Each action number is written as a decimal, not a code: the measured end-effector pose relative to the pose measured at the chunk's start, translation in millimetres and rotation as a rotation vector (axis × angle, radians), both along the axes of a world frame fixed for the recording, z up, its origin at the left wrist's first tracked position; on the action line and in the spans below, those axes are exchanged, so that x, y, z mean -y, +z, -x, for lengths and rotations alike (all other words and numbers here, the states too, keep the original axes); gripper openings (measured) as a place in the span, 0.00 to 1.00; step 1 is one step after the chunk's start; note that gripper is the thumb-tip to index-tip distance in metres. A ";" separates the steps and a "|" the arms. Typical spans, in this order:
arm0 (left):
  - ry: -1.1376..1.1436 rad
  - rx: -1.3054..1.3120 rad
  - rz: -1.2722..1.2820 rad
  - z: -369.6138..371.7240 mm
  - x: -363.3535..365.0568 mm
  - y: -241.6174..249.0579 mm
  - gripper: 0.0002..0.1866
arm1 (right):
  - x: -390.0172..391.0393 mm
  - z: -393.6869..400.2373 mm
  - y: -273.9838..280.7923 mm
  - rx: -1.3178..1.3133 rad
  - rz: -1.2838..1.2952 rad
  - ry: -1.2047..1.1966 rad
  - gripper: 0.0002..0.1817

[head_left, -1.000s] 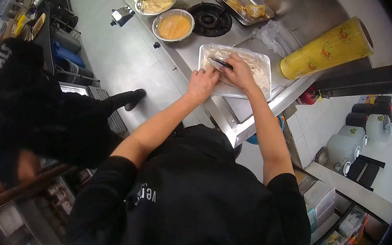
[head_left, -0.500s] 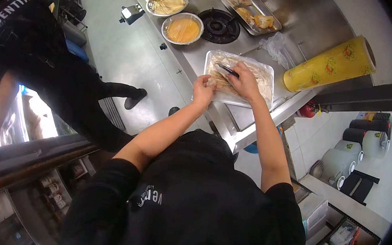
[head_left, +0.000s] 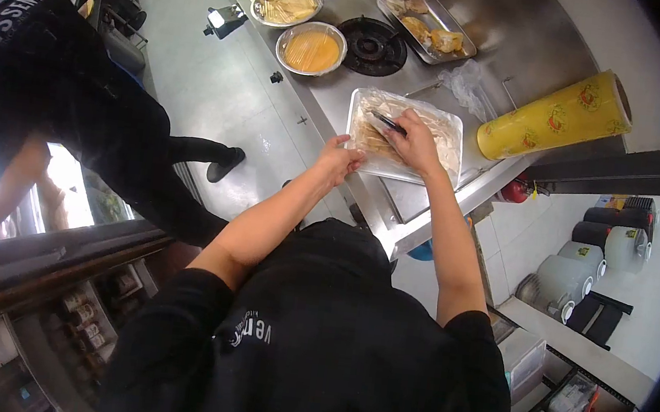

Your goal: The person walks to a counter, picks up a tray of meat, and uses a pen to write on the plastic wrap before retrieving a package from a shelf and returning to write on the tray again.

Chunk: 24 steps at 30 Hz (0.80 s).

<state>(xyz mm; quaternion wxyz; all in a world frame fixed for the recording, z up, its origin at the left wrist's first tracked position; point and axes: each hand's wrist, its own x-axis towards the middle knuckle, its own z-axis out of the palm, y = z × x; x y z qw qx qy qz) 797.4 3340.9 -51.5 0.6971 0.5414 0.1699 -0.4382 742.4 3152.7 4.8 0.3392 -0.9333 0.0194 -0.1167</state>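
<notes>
A shallow metal tray (head_left: 457, 151) sits at the counter edge, with clear plastic film over pale, flat food (head_left: 440, 129). My right hand (head_left: 419, 141) is over the middle of it, closed around a slim black-handled tool (head_left: 388, 121) whose lighter tip points left across the film. Whether it is a pen or a blade I cannot make out. At the tray's near left corner, my left hand (head_left: 339, 161) grips the rim, thumb up along the side; some of its fingertips are hidden.
Two film-covered bowls, one with pale strips (head_left: 287, 4) and one with orange contents (head_left: 312, 49), stand beside black burners (head_left: 372, 46). Behind are a tray of chicken-like pieces (head_left: 435, 35), crumpled plastic (head_left: 466, 87) and a large yellow film roll (head_left: 556, 116). A co-worker (head_left: 91, 89) stands left.
My left hand has shifted slightly down and left along the tray's corner, its fingers looser. My right hand and the tool have barely moved. The co-worker leans a little differently.
</notes>
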 end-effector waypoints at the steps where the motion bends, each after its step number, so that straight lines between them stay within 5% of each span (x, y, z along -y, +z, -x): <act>1: 0.000 0.000 0.000 -0.1 0.7 -2.8 0.36 | 0.6 0.0 -2.9 0.025 0.009 0.016 0.11; 9: -0.025 0.050 -0.080 4.9 15.7 -25.6 0.03 | -5.4 2.5 -4.4 0.046 0.004 0.009 0.11; 13: -0.073 -0.005 -0.060 -3.6 14.7 -23.3 0.02 | -3.5 1.9 -1.0 0.040 -0.013 0.004 0.12; 18: -0.126 0.333 0.006 -1.0 11.5 -32.2 0.02 | -7.4 3.8 2.8 -0.015 -0.003 -0.007 0.11; 24: -0.036 0.202 0.205 1.3 15.1 -20.3 0.02 | -8.2 3.5 0.2 -0.027 0.016 -0.002 0.12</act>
